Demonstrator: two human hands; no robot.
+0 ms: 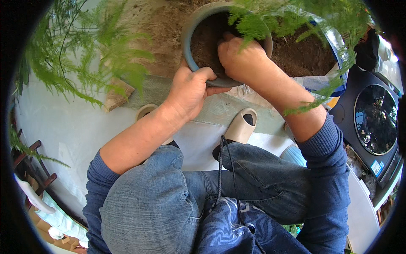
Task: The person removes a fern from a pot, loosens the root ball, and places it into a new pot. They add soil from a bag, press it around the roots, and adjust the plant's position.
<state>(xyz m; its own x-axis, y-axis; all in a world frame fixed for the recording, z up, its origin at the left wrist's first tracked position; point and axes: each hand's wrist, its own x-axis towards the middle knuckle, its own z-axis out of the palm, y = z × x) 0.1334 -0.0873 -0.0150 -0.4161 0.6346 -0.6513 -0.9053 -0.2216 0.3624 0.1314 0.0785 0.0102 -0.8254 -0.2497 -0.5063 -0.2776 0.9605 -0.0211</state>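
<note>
A round plant pot (187, 41) with a bluish rim and dark soil (204, 44) in it is tilted towards me at the top middle. My left hand (195, 85) grips its near rim, the thumb over the edge and the fingers underneath. Inside the pot, my right hand (241, 57) is curled against the soil; its fingertips are mostly hidden, so whether it holds anything does not show. Right of the pot lies an open bag (339, 57) of brown soil (298, 57), partly behind feathery green fronds (263, 25).
More fern-like fronds (117, 54) hang at the upper left over a broken tan block (118, 95). A soil-strewn mat (152, 89) lies on the white floor. At the right stands a black appliance with a round glass top (376, 119). Dark wooden bars (35, 165) are at the far left.
</note>
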